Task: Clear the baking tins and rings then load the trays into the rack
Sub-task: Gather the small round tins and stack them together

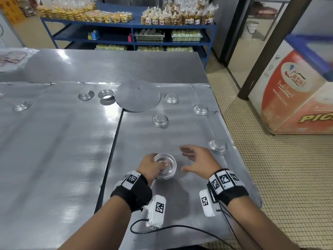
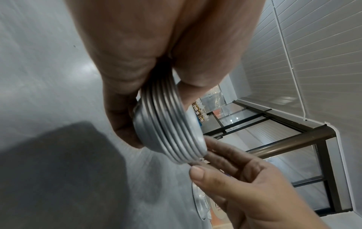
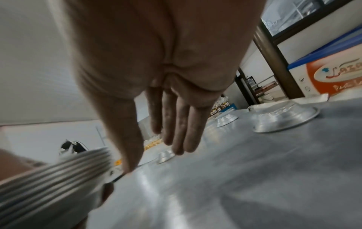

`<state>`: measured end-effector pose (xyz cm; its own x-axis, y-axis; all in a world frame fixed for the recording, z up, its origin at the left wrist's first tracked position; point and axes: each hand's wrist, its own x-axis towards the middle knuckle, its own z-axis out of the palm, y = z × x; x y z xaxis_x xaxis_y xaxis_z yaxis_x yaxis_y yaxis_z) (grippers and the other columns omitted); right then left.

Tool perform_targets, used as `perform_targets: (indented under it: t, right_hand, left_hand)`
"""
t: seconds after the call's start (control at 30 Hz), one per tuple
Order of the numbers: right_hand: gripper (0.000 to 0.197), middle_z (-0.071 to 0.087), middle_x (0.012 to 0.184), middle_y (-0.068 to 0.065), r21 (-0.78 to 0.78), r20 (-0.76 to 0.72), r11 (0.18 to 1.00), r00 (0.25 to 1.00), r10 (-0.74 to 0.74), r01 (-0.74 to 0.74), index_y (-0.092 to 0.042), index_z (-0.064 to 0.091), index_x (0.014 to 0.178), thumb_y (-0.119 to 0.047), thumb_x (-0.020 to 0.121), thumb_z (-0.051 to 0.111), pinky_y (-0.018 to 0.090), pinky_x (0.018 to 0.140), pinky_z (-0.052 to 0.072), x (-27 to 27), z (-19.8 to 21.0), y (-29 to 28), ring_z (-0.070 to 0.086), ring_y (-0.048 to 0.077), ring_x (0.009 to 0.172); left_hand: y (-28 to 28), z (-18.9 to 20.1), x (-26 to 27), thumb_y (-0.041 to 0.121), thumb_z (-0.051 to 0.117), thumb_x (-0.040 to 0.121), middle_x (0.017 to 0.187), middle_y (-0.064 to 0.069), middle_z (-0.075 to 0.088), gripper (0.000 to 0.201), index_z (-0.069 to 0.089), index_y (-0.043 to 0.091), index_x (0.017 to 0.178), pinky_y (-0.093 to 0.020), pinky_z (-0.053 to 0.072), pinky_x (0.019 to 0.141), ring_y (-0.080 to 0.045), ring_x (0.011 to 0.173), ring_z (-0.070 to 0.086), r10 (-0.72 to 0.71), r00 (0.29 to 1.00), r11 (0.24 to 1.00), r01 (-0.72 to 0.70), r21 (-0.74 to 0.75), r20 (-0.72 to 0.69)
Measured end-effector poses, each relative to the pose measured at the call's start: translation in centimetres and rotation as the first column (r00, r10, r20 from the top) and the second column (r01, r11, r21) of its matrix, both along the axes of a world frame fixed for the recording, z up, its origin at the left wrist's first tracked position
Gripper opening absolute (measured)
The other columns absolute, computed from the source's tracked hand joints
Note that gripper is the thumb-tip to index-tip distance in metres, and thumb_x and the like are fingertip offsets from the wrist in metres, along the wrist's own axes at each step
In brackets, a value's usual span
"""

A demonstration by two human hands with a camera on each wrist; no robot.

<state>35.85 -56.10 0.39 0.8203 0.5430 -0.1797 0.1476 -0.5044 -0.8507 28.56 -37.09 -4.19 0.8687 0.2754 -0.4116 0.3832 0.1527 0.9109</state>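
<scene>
My left hand grips a stack of several nested small metal tins, thumb inside the top one; the left wrist view shows the stacked rims held above the tray. My right hand hovers just right of the stack, fingers straight and spread, holding nothing. Upside-down tins lie scattered on the right tray: one beside my right hand, others farther off. On the left tray lie more tins and a ring.
A round flat metal disc overlaps both trays at the far side. The steel table extends beyond. A blue shelf with packed goods stands behind; a freezer chest stands right, across tiled floor.
</scene>
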Motion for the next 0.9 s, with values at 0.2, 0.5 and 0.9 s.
perform_targets:
  t: [0.2,0.5,0.9]
  right_hand:
    - [0.057,0.064,0.129,0.006,-0.342,0.303,0.913,0.946,-0.118,0.224,-0.009,0.062,0.129,-0.019,0.076,0.082,0.026,0.104,0.040,4.4,-0.7,-2.9,0.058,0.020,0.121]
    - [0.072,0.052,0.134,0.013,-0.597,0.373,0.712,0.913,-0.163,0.371,-0.007,0.050,0.135,-0.042,0.078,0.077,0.038,0.106,0.035,9.3,-2.2,-6.3,0.039,0.032,0.127]
    - [0.058,0.055,0.115,0.015,-0.433,0.378,0.768,0.868,-0.322,0.473,-0.006,0.053,0.115,-0.021,0.067,0.083,0.045,0.088,0.050,8.0,-1.3,-4.7,0.053,0.036,0.109]
  left_hand:
    - [-0.2,-0.3,0.4,0.015,0.071,0.060,0.082,-0.014,0.070,0.030,0.070,0.008,0.089,-0.039,0.048,0.071,-0.029,0.078,0.064,-0.009,1.000,1.000,0.008,-0.008,-0.025]
    - [-0.6,-0.3,0.5,0.018,0.070,0.061,0.081,-0.014,0.069,0.031,0.070,0.008,0.090,-0.036,0.046,0.065,-0.028,0.075,0.063,-0.015,0.998,1.000,0.015,0.002,-0.059]
    - [0.9,0.7,0.0,0.015,0.069,0.059,0.085,-0.017,0.069,0.038,0.070,0.001,0.095,-0.040,0.048,0.072,-0.030,0.080,0.064,-0.027,0.997,1.000,0.028,0.011,-0.073]
